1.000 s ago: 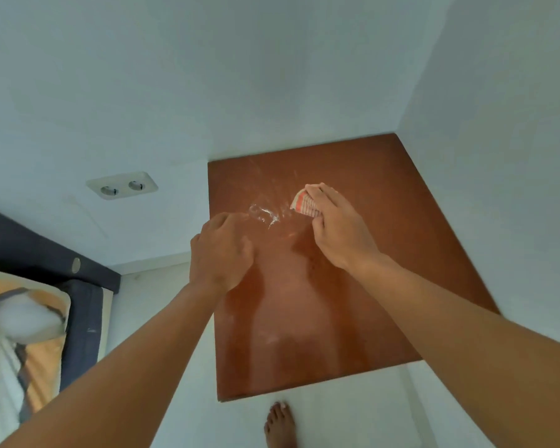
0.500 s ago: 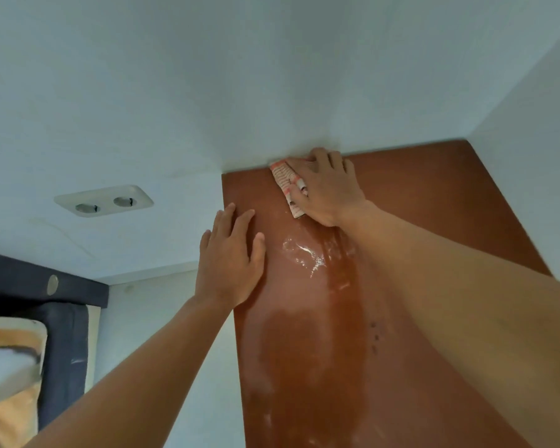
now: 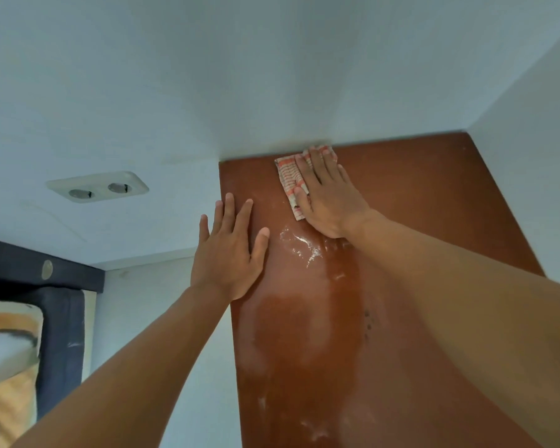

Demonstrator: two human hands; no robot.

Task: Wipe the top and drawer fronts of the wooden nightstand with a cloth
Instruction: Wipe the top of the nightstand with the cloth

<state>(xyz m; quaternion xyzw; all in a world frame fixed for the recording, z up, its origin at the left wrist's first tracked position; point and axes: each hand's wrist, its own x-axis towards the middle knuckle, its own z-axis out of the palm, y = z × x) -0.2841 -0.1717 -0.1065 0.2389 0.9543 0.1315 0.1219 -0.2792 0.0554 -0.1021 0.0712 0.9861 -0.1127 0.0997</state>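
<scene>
**Two hands on a nightstand top, one wiping at the back edge**

Two bare hands rest on the reddish-brown top of a wooden nightstand [image 3: 417, 221], seen from above by a head-worn camera. The right hand [image 3: 330, 198] lies flat, fingers spread, pressing a folded cloth [image 3: 288, 179] with orange and white stripes against the wood. The cloth sits at the far edge of the top, touching the white wall [image 3: 272, 76], nearer the left rear corner than the right. The left hand [image 3: 228, 253] is released and empty, palm down with fingers splayed, at the left edge of the top, seemingly bracing.

Between the hands lies a patch of white streaks [image 3: 299, 245], which looks like cleaning fluid or residue. Closer to the viewer, the wood shows a cloudy film. A double wall socket [image 3: 99, 187] sits to the left, and part of a bed [image 3: 10, 334] shows at the lower left.

The step in hand appears to be wiping the top; the drawer fronts are out of view. The next move likely calls for drawing the cloth back across the white streaks and film, keeping even pressure.
</scene>
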